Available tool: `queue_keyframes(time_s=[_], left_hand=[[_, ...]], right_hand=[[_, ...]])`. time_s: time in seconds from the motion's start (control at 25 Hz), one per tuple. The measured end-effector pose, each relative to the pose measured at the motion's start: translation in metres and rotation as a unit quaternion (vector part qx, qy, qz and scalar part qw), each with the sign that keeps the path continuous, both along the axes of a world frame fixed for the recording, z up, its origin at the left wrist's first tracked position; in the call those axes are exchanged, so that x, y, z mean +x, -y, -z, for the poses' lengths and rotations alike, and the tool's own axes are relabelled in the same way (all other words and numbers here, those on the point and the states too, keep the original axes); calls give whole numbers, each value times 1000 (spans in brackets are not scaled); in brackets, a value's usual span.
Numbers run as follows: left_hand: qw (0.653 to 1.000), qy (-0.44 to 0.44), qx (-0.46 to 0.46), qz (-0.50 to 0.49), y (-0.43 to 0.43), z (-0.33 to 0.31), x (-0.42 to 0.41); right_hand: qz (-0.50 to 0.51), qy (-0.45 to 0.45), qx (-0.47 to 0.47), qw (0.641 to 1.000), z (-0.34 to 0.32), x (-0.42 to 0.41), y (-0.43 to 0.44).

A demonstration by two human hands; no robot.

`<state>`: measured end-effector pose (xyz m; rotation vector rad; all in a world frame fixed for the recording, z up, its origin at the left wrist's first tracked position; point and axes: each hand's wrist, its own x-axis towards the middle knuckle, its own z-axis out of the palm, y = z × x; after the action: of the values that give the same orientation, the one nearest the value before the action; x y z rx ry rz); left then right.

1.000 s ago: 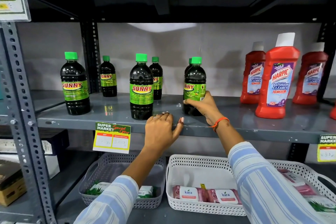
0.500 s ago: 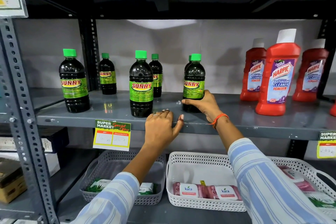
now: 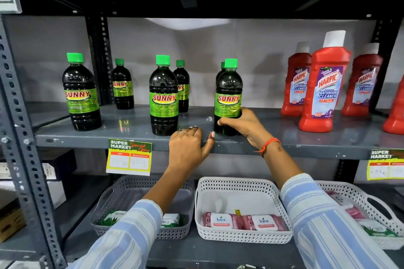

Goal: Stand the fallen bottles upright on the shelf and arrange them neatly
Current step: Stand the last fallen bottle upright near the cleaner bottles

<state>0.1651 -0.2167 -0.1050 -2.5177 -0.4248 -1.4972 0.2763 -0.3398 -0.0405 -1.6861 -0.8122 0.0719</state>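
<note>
Nearest the camera, two striped sleeves (image 3: 323,231) reach up from the bottom edge, which cuts them off. Under them, on the lower shelf, sit a grey basket (image 3: 185,232), a white basket (image 3: 240,238) with pink Kara packs (image 3: 242,221), and a third basket (image 3: 376,201), partly hidden behind the right sleeve.

The left hand (image 3: 188,148) rests flat on the front lip of the grey shelf (image 3: 306,144), fingers loosely spread and gripping nothing. The right hand (image 3: 242,125), an orange thread at its wrist, is wrapped around the lower body of the right front Sunny bottle (image 3: 228,96), which stands upright near the shelf's front edge; the hand covers part of the bottle's base. A price tag (image 3: 129,157) hangs from the lip, its handwritten numbers too faint to read.

Also in the front row, the middle Sunny bottle (image 3: 164,96) and the left Sunny bottle (image 3: 79,94) stand upright, well apart. Behind them stand three more Sunny bottles: one at back left (image 3: 122,85), one (image 3: 182,81) half hidden behind the middle bottle, and one showing only a sliver of cap (image 3: 222,64) behind the held bottle.

To the right stand three red Harpic bottles (image 3: 325,85), blurred, and a further red one is cut off by the frame edge.
</note>
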Motion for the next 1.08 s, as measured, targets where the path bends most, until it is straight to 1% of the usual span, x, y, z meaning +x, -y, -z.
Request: queue_keyframes(time_s=[0.24,0.52,0.64,0.68,0.76,0.8,0.84,0.92,1.0,1.08], left_hand=[[1000,-13,-4,8,2,0,-2],[999,-28,-13,19,4,-3,-4],[999,-37,-25,11,7,-6,-7],[998,-43,-41,3,7,-9,-7],[992,-64,-108,-3,8,-19,-2],[984,-84,-155,15,8,-27,2],[969,-121,-211,48,9,-36,6],[929,-163,-302,139,11,-50,14],[898,-163,-346,217,11,-58,20],[881,-158,-366,254,10,-60,22]], right_hand=[[-2,11,-6,1000,2,-6,4],[-7,13,16,1000,1,-9,7],[-24,8,6,1000,1,-10,9],[-38,-8,17,999,0,-11,10],[-85,-81,82,990,-3,-13,14],[-111,-119,119,979,-5,-15,15],[-130,-147,148,969,-8,-16,15],[-140,-161,159,964,-10,-15,13],[-136,-157,143,968,-10,-14,10],[-126,-154,134,971,-9,-13,8]])
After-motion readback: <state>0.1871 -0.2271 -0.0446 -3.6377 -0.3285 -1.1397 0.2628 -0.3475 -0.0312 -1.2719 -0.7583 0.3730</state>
